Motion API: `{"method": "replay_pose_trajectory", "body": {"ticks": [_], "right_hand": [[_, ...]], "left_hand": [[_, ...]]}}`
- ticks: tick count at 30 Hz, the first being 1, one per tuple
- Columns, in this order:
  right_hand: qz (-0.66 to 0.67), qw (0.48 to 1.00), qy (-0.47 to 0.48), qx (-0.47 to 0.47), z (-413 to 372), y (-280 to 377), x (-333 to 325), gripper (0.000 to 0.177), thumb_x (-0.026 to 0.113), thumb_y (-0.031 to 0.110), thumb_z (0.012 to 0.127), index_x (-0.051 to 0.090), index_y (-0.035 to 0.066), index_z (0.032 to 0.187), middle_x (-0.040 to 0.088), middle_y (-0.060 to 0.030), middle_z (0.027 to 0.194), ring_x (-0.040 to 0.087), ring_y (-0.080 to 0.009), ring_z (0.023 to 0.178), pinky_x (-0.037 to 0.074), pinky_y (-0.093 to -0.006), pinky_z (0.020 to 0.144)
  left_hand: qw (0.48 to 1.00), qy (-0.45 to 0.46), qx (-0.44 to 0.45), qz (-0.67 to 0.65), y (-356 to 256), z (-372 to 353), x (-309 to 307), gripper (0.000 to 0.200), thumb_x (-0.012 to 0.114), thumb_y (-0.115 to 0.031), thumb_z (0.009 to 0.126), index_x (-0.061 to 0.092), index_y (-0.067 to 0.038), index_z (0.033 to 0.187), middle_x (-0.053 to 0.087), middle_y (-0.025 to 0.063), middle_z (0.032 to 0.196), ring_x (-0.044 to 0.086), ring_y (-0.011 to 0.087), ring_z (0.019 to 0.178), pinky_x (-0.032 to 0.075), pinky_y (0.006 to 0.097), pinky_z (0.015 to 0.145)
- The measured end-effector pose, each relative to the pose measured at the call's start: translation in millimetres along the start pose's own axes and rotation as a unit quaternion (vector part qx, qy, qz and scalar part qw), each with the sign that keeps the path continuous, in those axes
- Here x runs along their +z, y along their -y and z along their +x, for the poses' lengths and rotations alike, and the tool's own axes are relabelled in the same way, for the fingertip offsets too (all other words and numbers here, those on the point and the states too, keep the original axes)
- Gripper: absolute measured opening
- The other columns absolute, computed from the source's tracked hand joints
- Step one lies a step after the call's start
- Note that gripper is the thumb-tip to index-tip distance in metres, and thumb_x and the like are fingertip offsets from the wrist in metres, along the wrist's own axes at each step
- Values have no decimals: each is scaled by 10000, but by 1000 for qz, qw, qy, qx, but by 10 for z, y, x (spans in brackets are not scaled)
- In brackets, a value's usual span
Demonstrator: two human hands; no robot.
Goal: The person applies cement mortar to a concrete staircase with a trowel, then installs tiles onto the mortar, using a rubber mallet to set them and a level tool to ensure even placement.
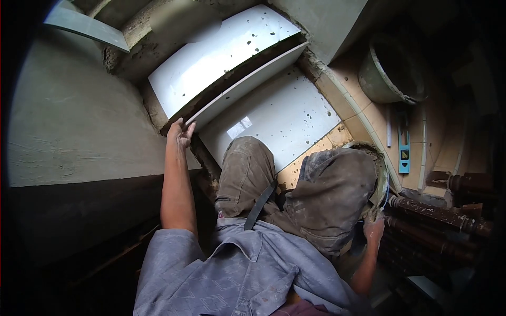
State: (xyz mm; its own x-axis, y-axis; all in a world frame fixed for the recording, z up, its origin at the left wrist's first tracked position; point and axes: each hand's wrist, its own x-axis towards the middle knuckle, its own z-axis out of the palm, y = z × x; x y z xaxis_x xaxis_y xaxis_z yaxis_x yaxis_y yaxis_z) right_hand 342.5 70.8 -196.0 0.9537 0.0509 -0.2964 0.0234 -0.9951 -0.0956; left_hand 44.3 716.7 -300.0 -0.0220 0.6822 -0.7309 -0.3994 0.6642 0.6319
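Note:
A narrow white tile (247,80) stands on edge between two step surfaces, like a stair riser. My left hand (183,132) is at its near left end, fingers and thumb closed around the corner. Above it a glossy white tile (221,58) covers the upper step, specked with mortar. Below it a second white tile (284,118) lies on the lower step, also spattered. My right hand (373,229) is low beside my right knee, at the mortar-caked bucket (380,181) with a blue handle; its fingers are hidden, so what it holds does not show.
A large grey bucket (387,79) stands at upper right on tan tiles. Near it lies a blue spirit level (404,145). Dark turned wooden balusters (437,213) are at lower right. Plastered walls (79,116) border the stairs on the left, with a loose tile strip (87,29) at the top.

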Motion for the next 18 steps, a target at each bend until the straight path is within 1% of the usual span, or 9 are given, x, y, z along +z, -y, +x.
{"method": "replay_pose_trajectory", "body": {"ticks": [2, 3, 4, 7, 10, 11, 13, 15, 18], "right_hand": [[-12, 1000, 2, 3, 3, 26, -20, 526, 725, 251, 793, 564, 21, 1239, 597, -248, 1163, 556, -443, 1087, 457, -477, 913], [-14, 1000, 6, 8, 6, 36, -34, 507, 715, 247, 803, 571, 37, 1241, 610, -244, 1147, 560, -447, 1077, 462, -474, 898], [-17, 1000, 10, 14, 3, 45, -50, 488, 705, 243, 812, 577, 53, 1243, 624, -240, 1131, 564, -451, 1067, 467, -471, 883], [-6, 1000, 3, -30, 0, 84, -111, 474, 690, 256, 831, 578, 42, 1239, 627, -251, 1113, 577, -441, 1051, 469, -471, 882], [-5, 999, 42, -9, 135, 29, -142, 520, 719, 271, 807, 576, 2, 1227, 590, -262, 1168, 553, -435, 1097, 450, -464, 922], [-7, 999, 0, -32, 206, 54, -148, 520, 709, 275, 817, 569, 0, 1236, 576, -259, 1191, 542, -431, 1115, 444, -463, 932], [-10, 994, -82, -72, 238, 591, -383, 521, 688, 284, 839, 556, -3, 1254, 548, -253, 1237, 521, -422, 1151, 430, -460, 951], [49, 979, -87, -178, 433, 1016, -495, 517, 647, 289, 870, 537, -11, 1276, 512, -244, 1282, 495, -414, 1185, 412, -451, 982], [102, 951, -62, -284, 641, 1693, -627, 506, 643, 287, 866, 551, -20, 1257, 530, -248, 1263, 512, -400, 1173, 412, -436, 991]], "left_hand": [[999, -38, -5, -17, 96, -32, 64, 196, 532, -62, 931, 503, 71, 1073, 541, 195, 1074, 628, 349, 910, 647, 405, 701], [999, -45, -6, 3, 162, -41, 50, 164, 476, -12, 930, 476, 95, 1054, 511, 209, 1102, 631, 379, 874, 656, 413, 683], [999, -49, -8, -14, 196, -45, 25, 150, 426, 30, 920, 445, 119, 1039, 516, 235, 1072, 647, 419, 846, 655, 429, 682], [997, -35, -40, -53, 181, -61, 13, 159, 384, 51, 908, 395, 143, 1036, 516, 261, 1025, 652, 481, 841, 650, 450, 689], [998, -31, -40, -49, 174, -36, 1, 157, 376, 52, 908, 377, 144, 1035, 518, 264, 1011, 652, 496, 840, 647, 454, 701], [998, -25, -33, -48, 164, -14, 3, 155, 375, 52, 908, 375, 142, 1034, 518, 262, 1014, 652, 492, 842, 647, 453, 705], [998, -18, -25, -48, 121, 41, 27, 150, 372, 53, 910, 376, 140, 1032, 518, 261, 1021, 654, 484, 849, 647, 450, 709], [998, -18, -22, -57, 46, 84, 80, 145, 368, 53, 912, 382, 139, 1027, 518, 261, 1027, 654, 476, 861, 647, 448, 711], [999, 2, -11, -48, -38, 118, 98, 157, 372, 43, 913, 381, 140, 1036, 518, 267, 1045, 654, 464, 879, 646, 445, 721]]}}
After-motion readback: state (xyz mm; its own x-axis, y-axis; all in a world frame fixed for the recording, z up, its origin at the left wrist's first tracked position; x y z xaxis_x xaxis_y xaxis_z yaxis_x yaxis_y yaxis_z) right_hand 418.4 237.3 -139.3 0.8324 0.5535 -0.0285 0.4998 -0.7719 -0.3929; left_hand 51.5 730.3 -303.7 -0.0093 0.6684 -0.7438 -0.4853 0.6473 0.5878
